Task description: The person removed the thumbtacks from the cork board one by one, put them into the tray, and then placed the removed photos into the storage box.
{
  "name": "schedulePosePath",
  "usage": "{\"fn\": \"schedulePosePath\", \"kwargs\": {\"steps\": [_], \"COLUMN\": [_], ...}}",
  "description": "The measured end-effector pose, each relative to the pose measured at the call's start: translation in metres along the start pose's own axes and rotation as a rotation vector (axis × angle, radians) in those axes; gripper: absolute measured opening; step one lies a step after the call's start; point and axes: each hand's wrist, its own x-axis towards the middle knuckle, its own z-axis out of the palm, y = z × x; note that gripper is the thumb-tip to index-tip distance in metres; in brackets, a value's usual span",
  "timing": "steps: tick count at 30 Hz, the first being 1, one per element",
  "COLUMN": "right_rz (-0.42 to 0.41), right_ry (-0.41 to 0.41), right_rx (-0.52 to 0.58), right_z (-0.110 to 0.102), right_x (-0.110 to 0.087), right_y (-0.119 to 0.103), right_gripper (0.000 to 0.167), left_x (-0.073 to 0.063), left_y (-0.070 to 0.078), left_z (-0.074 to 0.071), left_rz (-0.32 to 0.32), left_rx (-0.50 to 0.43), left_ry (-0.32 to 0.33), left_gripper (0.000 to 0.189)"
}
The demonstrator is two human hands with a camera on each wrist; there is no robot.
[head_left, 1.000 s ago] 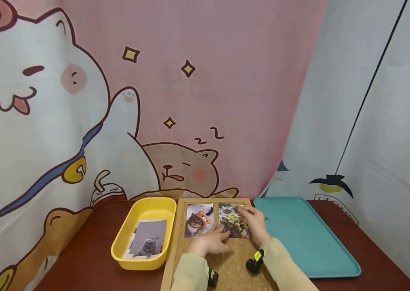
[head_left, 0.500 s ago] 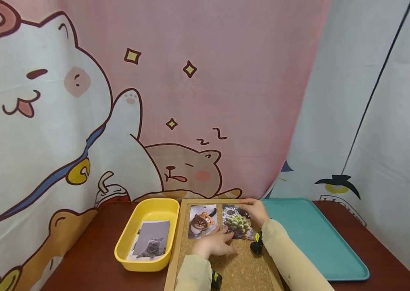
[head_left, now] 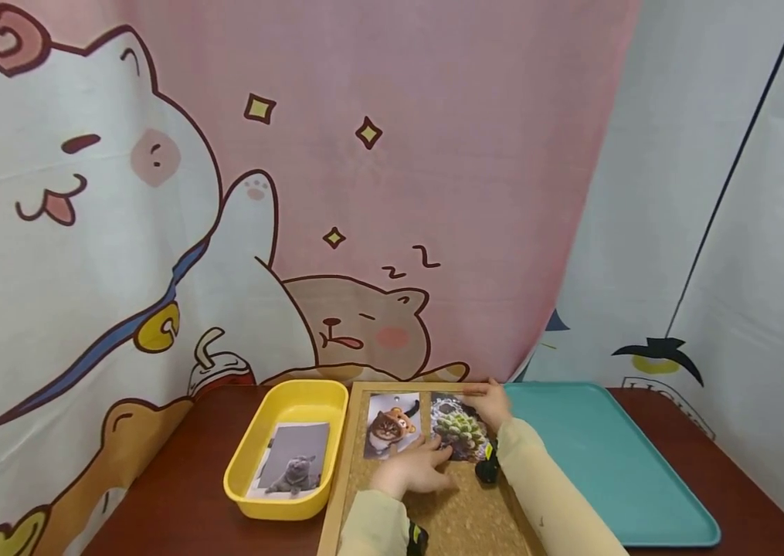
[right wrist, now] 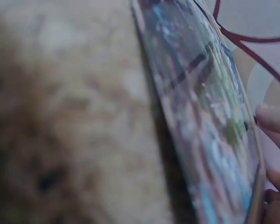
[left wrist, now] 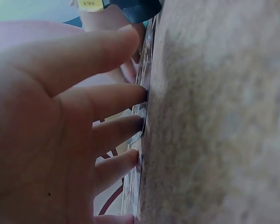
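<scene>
A fabric backdrop (head_left: 475, 177) spans the whole width behind a dark reddish-brown counter (head_left: 162, 479), with a large white cartoon cat (head_left: 86, 262) printed at its far left and a smaller sleeping tan one (head_left: 364, 320) nearer the middle. On the counter, at left, sits a yellow plastic basin (head_left: 279, 510); inside it, loose prints lie in a pile, topped by a photo of a gray cat (head_left: 297, 455). Just right of the basin is a cork board (head_left: 464, 513) in a pale wooden frame. Near the board's far edge are two photos side by side with a narrow gap between them. The left one, a photo of a tabby cat in a bear hood (head_left: 389, 425), is partly covered along its lower edge by the left hand (head_left: 414, 469). That hand's grip is wide, its fingers straight and spread, with fingertips touching the near edges of the photos. The right one, a photo of green succulents (head_left: 459, 428), has the right hand (head_left: 491, 403) at its far right corner, beside the frame. Whether this grip pinches anything, I cannot tell. Both arms wear pale yellow sleeves and black wrist cameras (head_left: 487, 469). At far right lies a teal tray (head_left: 614, 463), its left side partly behind the right arm.
</scene>
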Motion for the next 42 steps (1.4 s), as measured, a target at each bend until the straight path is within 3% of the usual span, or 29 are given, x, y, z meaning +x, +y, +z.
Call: {"fn": "schedulePosePath", "kwargs": {"steps": [5,14,27,42], "right_rz": [0.011,0.038,0.070,0.131], "right_ry": [-0.044,-0.136,-0.124,-0.109], "right_rx": [-0.090,-0.145,-0.086,-0.170], "right_z": [-0.001,0.002,0.001,0.003], "right_x": [-0.003,-0.002,-0.001,0.010], "right_y": [0.000,0.000,-0.005,-0.003], "right_gripper": [0.030,0.034,0.023,0.012], "left_x": [0.001,0.002,0.002,0.004], "left_y": [0.000,0.002,0.002,0.002], "left_z": [0.001,-0.001,0.001,0.002], "left_rz": [-0.011,-0.018,-0.022,-0.014], "left_rx": [-0.002,-0.011,-0.008,0.019], "left_ry": [-0.003,-0.028,-0.014,-0.013], "left_gripper": [0.063,0.062,0.063,0.063]}}
